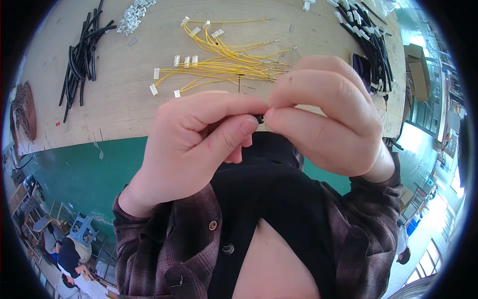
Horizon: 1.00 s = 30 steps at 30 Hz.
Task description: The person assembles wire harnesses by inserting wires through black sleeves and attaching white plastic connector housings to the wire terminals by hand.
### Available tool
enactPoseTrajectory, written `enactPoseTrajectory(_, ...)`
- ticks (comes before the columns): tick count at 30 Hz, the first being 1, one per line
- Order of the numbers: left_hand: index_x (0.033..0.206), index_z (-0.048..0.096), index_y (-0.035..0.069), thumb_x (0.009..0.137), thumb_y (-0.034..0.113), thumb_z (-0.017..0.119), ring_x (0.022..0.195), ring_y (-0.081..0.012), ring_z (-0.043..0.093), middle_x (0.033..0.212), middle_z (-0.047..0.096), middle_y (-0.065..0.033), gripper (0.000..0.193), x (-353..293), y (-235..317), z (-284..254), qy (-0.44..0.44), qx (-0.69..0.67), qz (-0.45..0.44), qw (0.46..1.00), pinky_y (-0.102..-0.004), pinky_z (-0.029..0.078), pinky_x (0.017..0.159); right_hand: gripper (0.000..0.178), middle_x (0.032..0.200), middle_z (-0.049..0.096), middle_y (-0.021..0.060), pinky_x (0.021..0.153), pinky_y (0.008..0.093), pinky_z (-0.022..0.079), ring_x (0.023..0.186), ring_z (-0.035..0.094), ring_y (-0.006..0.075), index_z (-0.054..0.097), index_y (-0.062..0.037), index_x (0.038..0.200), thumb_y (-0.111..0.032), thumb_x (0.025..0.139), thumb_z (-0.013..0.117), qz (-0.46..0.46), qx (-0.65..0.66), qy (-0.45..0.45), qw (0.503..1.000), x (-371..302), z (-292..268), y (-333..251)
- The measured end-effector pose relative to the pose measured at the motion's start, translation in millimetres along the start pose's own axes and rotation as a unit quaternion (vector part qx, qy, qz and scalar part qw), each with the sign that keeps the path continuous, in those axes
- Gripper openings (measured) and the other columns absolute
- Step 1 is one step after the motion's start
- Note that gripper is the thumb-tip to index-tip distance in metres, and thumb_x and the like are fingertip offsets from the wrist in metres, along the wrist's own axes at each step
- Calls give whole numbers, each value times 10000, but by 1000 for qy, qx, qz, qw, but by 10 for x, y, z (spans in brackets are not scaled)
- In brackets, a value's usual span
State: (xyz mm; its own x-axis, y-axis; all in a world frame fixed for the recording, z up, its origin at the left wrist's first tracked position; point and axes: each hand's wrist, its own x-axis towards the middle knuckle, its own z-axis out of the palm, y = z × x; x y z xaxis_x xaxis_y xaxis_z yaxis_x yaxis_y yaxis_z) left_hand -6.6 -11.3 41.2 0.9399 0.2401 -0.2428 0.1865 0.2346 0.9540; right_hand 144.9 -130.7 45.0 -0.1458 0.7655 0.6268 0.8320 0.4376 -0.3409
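My left hand is closed, thumb and forefinger pinching a small black piece, whose end alone shows. Against it, the fingertips of my right hand pinch a thin yellow wire; only a speck of yellow is visible there. Both hands meet just above the table's near edge, tips almost touching. Beyond them lies a spread bundle of yellow wires with white connectors on their left ends and bare metal terminals toward the right. The rest of what I hold is hidden by my fingers.
On the wooden table, black tubes lie at left beside a heap of small white connectors. More black tubes with white connectors and a dark phone sit at right. Brown strands hang at the left edge.
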Motion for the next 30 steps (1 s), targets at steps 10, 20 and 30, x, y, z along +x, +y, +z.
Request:
enactPoseTrajectory(10,903,526,-51,805,134,547,466,-82,474,653,544,-69,210,-3,-19,-42,-39,-122,-49,990,-176,368,421,124,828,498,123,602,247,393,680,492,187,499,10,767,34,670,572,197,157,-37,967,-28,3,-45)
enactPoseTrajectory(20,913,557,-26,825,142,523,454,-58,451,623,536,-54,193,51,-122,-94,-118,-260,-66,956,-156,356,415,100,774,495,89,555,203,369,632,452,109,482,20,814,-61,778,527,492,554,53,670,-53,25,-229)
enactPoseTrajectory(30,865,550,-10,800,81,546,580,-40,466,666,527,-7,113,20,-43,61,-27,-172,-31,984,-150,359,504,158,783,544,96,540,199,414,632,509,106,530,50,862,-98,806,533,395,448,49,800,-77,27,-208)
